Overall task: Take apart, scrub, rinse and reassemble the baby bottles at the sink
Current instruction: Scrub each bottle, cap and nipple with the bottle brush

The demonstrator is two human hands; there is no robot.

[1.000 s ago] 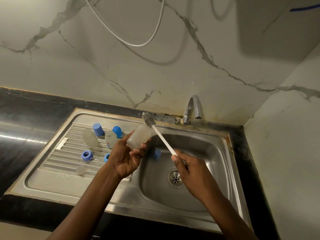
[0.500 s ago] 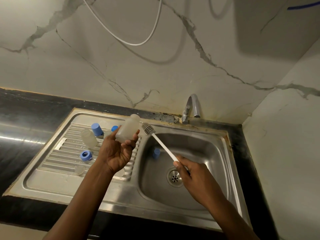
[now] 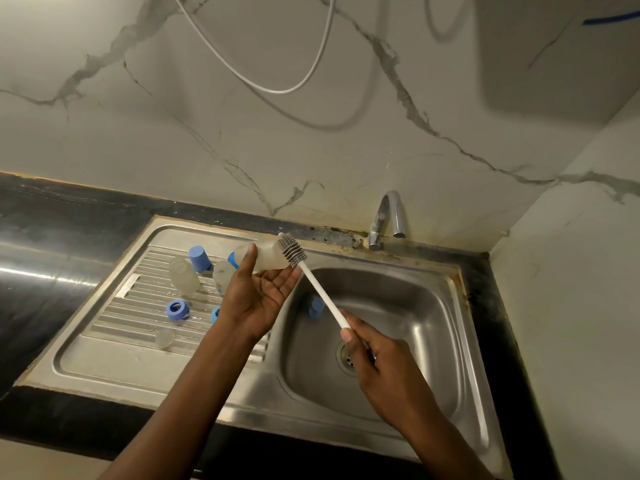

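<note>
In the head view, just above the centre of the frame, the left hand [image 3: 256, 292] is turned palm up. It holds a translucent plastic baby bottle [image 3: 268, 258] lying on its side, with the thumb pressed over the top and the fingers cupped beneath. The bottle is in the air over the line where the drainboard meets the basin.

The grey ribbed head of a white-handled bottle brush [image 3: 292, 250] lies against the bottle's right end; whether it has entered the mouth cannot be told. The handle slants down to the right, where the right hand [image 3: 377, 368] grips its lower end with curled fingers over the drain [image 3: 346, 355].

On the ribbed drainboard of the stainless steel sink [image 3: 114, 355], left of centre, are:
- a second translucent bottle body [image 3: 183, 277]
- a blue cylindrical cap [image 3: 200, 258] just behind it
- a blue screw ring [image 3: 177, 310] lower down
- a small clear disc-like piece [image 3: 165, 338] nearest the frame's bottom

A small blue piece [image 3: 316, 306] sits inside the basin beside the handle. A curved chrome tap [image 3: 388, 216] stands at the back rim, and a white cable [image 3: 277, 88] loops across the marble wall at the top.
</note>
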